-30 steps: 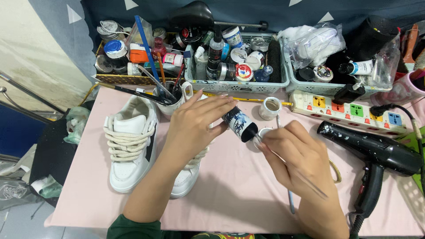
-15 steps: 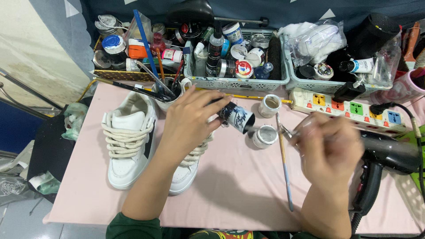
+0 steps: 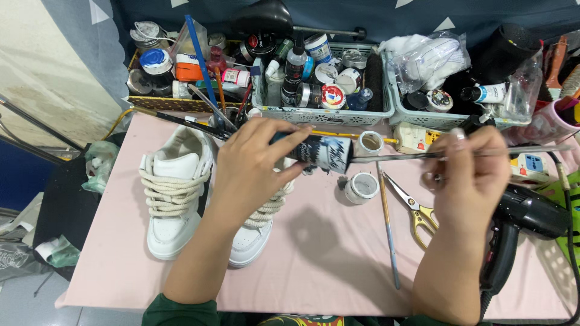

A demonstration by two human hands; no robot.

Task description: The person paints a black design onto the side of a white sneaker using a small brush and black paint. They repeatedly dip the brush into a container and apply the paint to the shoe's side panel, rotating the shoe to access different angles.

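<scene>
the small dark paint bottle [image 3: 317,151] lies sideways in the left hand [image 3: 257,163], fingers wrapped round its body and its open mouth turned toward the right hand [image 3: 474,175], probably so the tool can reach inside. the right hand pinches a thin brush [image 3: 411,156] between thumb and fingertips and holds it level, its tip at the bottle's mouth; whether it goes inside i cannot tell. just below the bottle sits a small white jar [image 3: 361,187], with a second open jar [image 3: 370,142] just beyond it, both close enough for dipping. a spare long brush [image 3: 388,232] and gold-handled scissors [image 3: 409,208] lie on the pink table cover [image 3: 326,265] between the two hands. under the left wrist stand two white sneakers [image 3: 175,193] with thick laces. a black hair dryer [image 3: 522,226] rests beside the right forearm. baskets of paint pots [image 3: 320,78] stand beyond both hands.
</scene>
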